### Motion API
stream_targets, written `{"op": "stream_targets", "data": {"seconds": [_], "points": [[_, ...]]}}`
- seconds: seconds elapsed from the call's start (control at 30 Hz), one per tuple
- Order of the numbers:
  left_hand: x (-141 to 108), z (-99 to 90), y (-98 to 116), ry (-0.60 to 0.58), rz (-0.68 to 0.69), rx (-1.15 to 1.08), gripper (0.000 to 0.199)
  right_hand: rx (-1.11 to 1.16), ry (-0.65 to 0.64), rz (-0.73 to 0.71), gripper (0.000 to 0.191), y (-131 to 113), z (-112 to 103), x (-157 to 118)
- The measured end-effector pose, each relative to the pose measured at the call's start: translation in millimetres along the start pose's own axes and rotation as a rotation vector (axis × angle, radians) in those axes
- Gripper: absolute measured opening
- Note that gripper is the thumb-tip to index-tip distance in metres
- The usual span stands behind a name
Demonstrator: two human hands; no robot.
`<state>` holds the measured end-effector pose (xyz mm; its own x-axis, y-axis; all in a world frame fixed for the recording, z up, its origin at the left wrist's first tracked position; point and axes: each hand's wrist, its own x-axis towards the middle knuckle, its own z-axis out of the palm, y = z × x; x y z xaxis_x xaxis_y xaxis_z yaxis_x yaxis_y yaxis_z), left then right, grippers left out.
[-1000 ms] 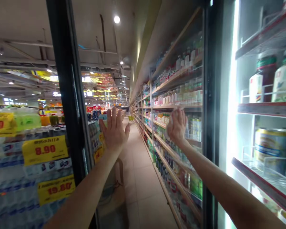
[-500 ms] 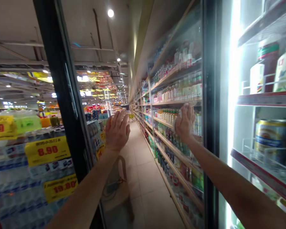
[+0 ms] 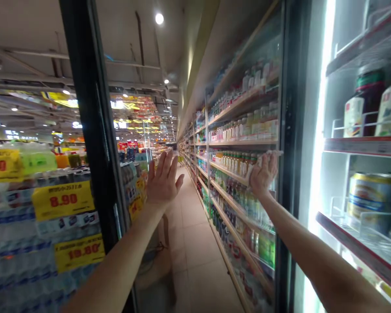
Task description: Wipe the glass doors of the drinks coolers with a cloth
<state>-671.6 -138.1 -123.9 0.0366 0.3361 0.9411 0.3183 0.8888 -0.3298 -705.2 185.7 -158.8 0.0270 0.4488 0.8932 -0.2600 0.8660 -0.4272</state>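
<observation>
Straight ahead is a glass door [image 3: 195, 278] in a black frame [image 3: 96, 130], with the aisle seen through it. My left hand [image 3: 163, 180] lies flat toward the pane, its fingers stretched out and thumb apart, holding nothing. Farther right, my right hand [image 3: 263, 174] presses a crumpled whitish cloth [image 3: 276, 153] to the glass near the right frame edge. Most of the cloth is hidden under the palm and fingers, so whether it is fabric or tissue I cannot tell.
Right of the door, a lit cooler has wire-fronted shelves [image 3: 361, 147] with bottles [image 3: 355, 113] and cans [image 3: 368, 195]. Beyond the glass, long drink shelves [image 3: 237, 141] line the aisle floor [image 3: 198, 248]. Bottle packs with yellow price signs [image 3: 63, 200] stand at left.
My right hand has moved right and slightly down over the glass with the cloth, closer to the frame. My left hand's fingers and thumb are spread wider. The view has shifted a little.
</observation>
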Motion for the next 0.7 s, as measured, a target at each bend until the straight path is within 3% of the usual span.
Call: {"op": "stream_targets", "data": {"seconds": [0.1,0.17,0.23,0.3,0.43,0.5,0.57,0.7], "points": [[0,2.2,-4,0.005,-0.004,-0.021,0.057,0.042,-0.089,-0.392,0.054,-43,4,-39],[-2,4.7,-5,0.010,-0.002,-0.021,0.057,0.075,-0.213,-0.709,0.055,-69,6,-64],[-4,7.7,-3,0.014,-0.027,-0.012,0.056,0.082,-0.304,-0.891,0.053,-76,7,-76],[-9,10.7,3,0.027,-0.087,0.004,0.054,0.054,-0.280,-0.827,0.051,-61,5,-70],[-20,15.1,17,0.058,-0.171,0.017,0.053,-0.024,-0.079,-0.297,0.051,-4,-2,-31],[-23,15.6,21,0.058,-0.175,0.006,0.054,-0.031,-0.043,-0.135,0.052,9,-4,-21],[-24,15.4,22,0.047,-0.183,-0.011,0.053,-0.010,-0.060,-0.165,0.053,0,-4,-27],[-24,14.3,19,0.015,-0.192,-0.038,0.051,0.077,-0.209,-0.548,0.053,-52,0,-69]]}}
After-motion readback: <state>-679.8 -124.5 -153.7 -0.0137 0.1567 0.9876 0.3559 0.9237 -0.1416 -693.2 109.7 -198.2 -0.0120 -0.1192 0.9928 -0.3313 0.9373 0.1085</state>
